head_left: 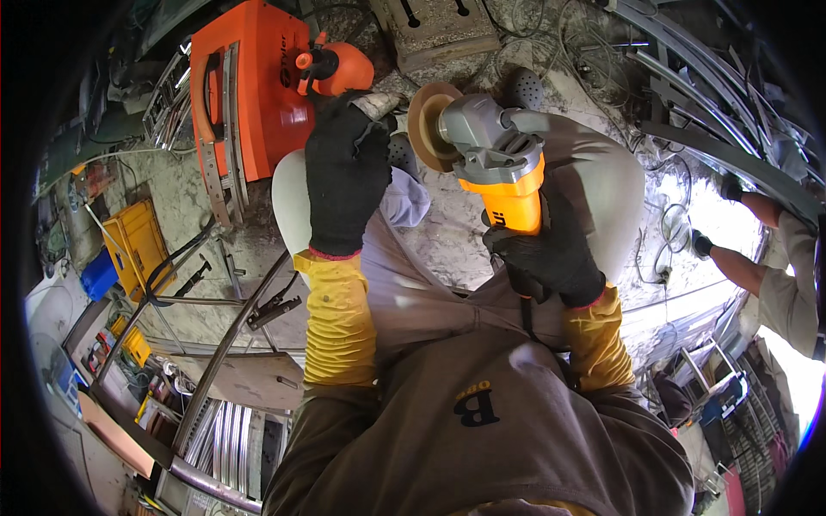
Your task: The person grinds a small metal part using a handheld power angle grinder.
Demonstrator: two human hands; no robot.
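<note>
My right hand (555,249), in a black glove, is wrapped round the yellow body of an angle grinder (508,202) over my right thigh. The grinder's grey metal head points away from me, with a brown disc (428,127) on its left side. My left hand (348,168), also black-gloved, is raised over my left knee with its fingers curled. A pale grey patch shows at its fingertips; I cannot tell whether it is worn glove or something held. Just beyond that hand is an orange spray bottle (344,69).
Left of the bottle stands an orange case (254,86) with metal strips against it. A concrete block (439,34) lies ahead. Metal profiles (705,86) and loose cables are at the right, where another person's legs (744,267) show. A metal tube frame (232,344) and yellow toolbox (138,249) are at left.
</note>
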